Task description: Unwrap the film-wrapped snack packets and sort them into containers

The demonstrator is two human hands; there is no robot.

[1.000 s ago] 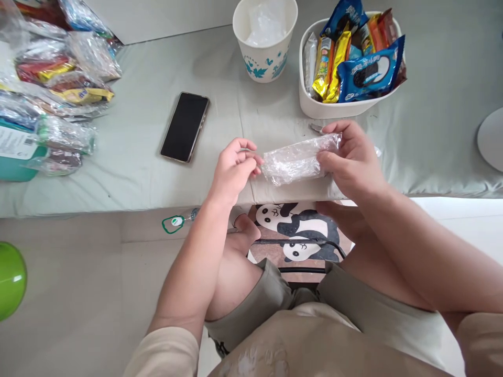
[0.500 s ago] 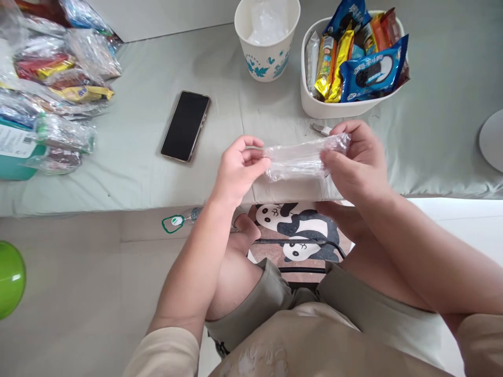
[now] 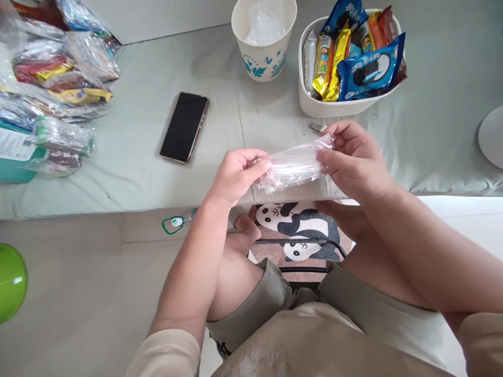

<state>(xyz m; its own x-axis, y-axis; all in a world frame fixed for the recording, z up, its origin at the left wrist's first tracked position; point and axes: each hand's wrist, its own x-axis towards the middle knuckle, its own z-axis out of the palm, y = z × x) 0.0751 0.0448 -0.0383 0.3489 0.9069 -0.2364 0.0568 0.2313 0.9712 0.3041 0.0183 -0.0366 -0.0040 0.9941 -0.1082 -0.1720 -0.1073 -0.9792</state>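
A clear plastic bag (image 3: pixel 293 167) is stretched between both hands just above the near edge of the grey-green table (image 3: pixel 129 173). My left hand (image 3: pixel 238 175) pinches its left end with thumb and fingers closed. My right hand (image 3: pixel 351 159) pinches its right end, fingers curled around the film. The bag looks empty and crumpled. Behind my right hand stands a white tub (image 3: pixel 334 107) filled with several wrapped snacks, among them a blue cookie pack (image 3: pixel 369 68).
A paper cup (image 3: pixel 264 55) holding clear plastic stands at the back. A black phone (image 3: pixel 184 126) lies left of the hands. Bagged snacks (image 3: pixel 58 84) pile at the far left beside a teal box (image 3: pixel 15 167). A green ball (image 3: pixel 11 280) sits on the floor.
Both hands have drawn slightly closer together and lower. The left thumb has slid further over the bag's left end, and the bag now slants down to the left.
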